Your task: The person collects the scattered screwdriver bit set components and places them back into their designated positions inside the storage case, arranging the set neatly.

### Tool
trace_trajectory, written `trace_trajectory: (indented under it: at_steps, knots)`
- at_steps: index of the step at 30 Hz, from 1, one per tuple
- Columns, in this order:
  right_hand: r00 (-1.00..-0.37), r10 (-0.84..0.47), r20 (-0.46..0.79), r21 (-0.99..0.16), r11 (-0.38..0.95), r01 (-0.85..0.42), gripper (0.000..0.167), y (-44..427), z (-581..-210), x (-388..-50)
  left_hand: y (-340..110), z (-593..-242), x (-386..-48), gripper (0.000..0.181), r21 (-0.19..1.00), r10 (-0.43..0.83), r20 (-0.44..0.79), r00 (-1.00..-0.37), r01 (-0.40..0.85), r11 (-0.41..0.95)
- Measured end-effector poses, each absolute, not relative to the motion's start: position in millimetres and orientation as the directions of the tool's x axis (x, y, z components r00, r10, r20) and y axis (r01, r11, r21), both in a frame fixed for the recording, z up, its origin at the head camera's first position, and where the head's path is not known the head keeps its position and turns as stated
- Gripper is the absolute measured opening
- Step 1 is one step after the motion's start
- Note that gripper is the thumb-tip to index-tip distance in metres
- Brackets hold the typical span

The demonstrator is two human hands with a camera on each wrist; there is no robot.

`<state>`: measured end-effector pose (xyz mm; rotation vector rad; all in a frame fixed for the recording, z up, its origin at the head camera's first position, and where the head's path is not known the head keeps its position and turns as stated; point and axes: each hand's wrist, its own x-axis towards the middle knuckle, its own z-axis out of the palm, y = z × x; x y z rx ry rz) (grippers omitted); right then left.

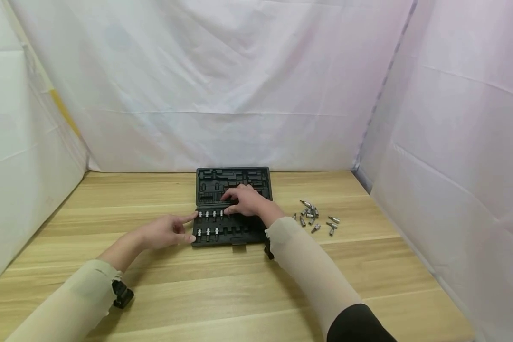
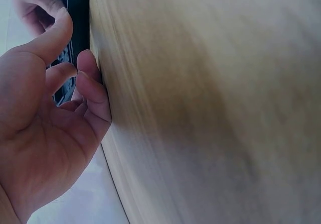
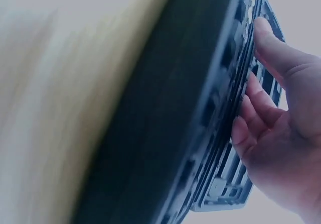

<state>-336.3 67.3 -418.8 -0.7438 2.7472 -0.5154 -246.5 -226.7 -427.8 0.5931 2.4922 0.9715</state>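
Observation:
A black case [image 1: 256, 232] lies unfolded on the table, its lid [image 1: 205, 176] at the back. Silvery bit sockets [image 1: 208, 232] stand in two rows in the left part of its tray. My left hand [image 1: 162, 232] touches the tray's left edge with thumb and forefinger spread apart; in the left wrist view the other fingers of that hand [image 2: 50, 113] are loosely bent. Above the hinge side reaches my right hand [image 1: 250, 202], its thumb beside the back-row sockets. The right wrist view has this hand [image 3: 281, 118] with thumb and fingers apart, nothing visible between them.
Several loose bit sockets [image 1: 309, 215] lie scattered on the wooden table [image 1: 188, 294] to the right of the case. White sheets [image 1: 222, 85] hang behind the table and on both sides. The right forearm crosses the case's right part.

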Motion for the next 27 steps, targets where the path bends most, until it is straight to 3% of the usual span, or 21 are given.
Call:
trace_trajectory:
  at_steps: [9,14,27]
  knots:
    - [-0.829,-0.558,-0.046,-0.535,0.714,-0.451,0.038,109.2,-409.9,-335.1,-224.3,-429.9,-247.4,0.085,0.709,0.522,-0.195,-0.83,0.248,0.66]
    - [-0.855,-0.518,-0.033,-0.602,0.693,-0.397,0.038,149.8,-401.3,-331.3,-223.9,-430.8,-248.7,0.086,0.714,0.523,-0.197,-0.829,0.244,0.657]
    - [-0.918,-0.396,-0.011,-0.59,0.744,-0.313,0.037,255.4,-399.0,-322.2,-223.8,-431.0,-251.4,0.086,0.709,0.522,-0.203,-0.828,0.244,0.662]
